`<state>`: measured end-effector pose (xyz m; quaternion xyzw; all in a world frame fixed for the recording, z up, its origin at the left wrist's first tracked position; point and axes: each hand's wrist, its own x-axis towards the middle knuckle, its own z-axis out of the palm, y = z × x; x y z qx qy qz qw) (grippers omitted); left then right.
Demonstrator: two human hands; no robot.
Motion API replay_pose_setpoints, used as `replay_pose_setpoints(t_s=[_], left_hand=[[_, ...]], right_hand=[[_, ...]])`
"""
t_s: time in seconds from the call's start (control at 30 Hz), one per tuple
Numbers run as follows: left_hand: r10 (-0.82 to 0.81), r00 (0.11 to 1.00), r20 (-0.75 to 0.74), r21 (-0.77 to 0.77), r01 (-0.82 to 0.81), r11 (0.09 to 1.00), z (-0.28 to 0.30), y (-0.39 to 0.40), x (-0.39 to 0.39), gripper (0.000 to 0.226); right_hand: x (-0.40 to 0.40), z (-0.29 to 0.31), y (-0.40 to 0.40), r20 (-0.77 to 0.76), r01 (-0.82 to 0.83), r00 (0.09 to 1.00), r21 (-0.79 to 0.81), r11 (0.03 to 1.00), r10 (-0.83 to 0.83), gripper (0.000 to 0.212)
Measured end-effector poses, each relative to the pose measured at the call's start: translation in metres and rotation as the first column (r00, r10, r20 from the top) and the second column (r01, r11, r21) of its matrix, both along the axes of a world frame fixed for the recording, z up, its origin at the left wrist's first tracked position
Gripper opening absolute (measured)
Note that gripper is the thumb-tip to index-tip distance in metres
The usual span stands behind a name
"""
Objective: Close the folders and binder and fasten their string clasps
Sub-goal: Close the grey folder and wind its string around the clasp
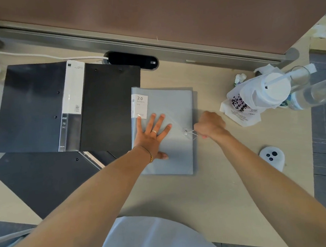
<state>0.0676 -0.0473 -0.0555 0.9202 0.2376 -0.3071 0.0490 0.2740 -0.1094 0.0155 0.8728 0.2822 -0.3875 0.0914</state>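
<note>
Folders first: I see the black binder (43,107) lying open, face down, at the bench's (229,186) left, a second black folder (37,180) part-hidden under it. Just right of these, the grey folder (169,107) lies closed at centre. My left hand (153,135) presses flat on its cover, fingers spread. My right hand (210,126), curled tight, pinches the white string (192,133) stretched from the round clasp (185,130) near the right edge.
</note>
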Motion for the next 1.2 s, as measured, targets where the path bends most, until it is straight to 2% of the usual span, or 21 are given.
replay_pose_setpoints(t_s=[0.23, 0.27, 0.33, 0.53, 0.7, 0.8, 1.0, 1.2], left_hand=[[0.004, 1.000, -0.024, -0.003, -0.004, 1.000, -0.001, 0.000, 0.002, 0.114], [0.001, 0.999, -0.033, -0.005, -0.001, 1.000, -0.001, 0.000, 0.002, 0.114], [-0.002, 0.999, -0.046, -0.010, 0.001, 1.000, 0.000, 0.000, 0.003, 0.113], [0.001, 0.998, -0.056, -0.011, -0.002, 1.000, -0.001, 0.000, 0.003, 0.112], [0.005, 0.999, -0.053, -0.007, -0.005, 1.000, -0.001, 0.001, 0.002, 0.113], [0.003, 0.999, -0.042, -0.010, -0.004, 1.000, -0.001, 0.001, 0.001, 0.113], [-0.004, 1.000, -0.018, -0.008, 0.004, 1.000, -0.001, 0.001, -0.001, 0.113], [0.007, 0.999, -0.031, -0.020, -0.008, 1.000, -0.003, 0.001, 0.000, 0.114]], right_hand=[[-0.029, -0.007, 0.042, 0.002, -0.062, 0.998, 0.051, 0.997, 0.062, 0.014], [-0.036, -0.012, 0.043, 0.010, -0.080, 0.997, 0.061, 0.995, 0.079, 0.019], [-0.051, -0.017, 0.039, 0.034, -0.127, 0.992, 0.073, 0.989, 0.125, 0.032], [-0.070, -0.020, -0.004, 0.131, -0.214, 0.971, 0.101, 0.972, 0.200, 0.028], [-0.050, -0.024, -0.036, 0.052, -0.015, 0.999, 0.106, 0.994, 0.009, 0.027], [-0.024, -0.030, -0.038, -0.001, 0.080, 0.997, 0.072, 0.994, -0.081, 0.034], [0.012, -0.030, -0.011, -0.062, 0.099, 0.993, 0.054, 0.994, -0.096, 0.022], [-0.015, -0.010, 0.035, -0.094, 0.067, 0.994, 0.096, 0.993, -0.058, 0.018]])
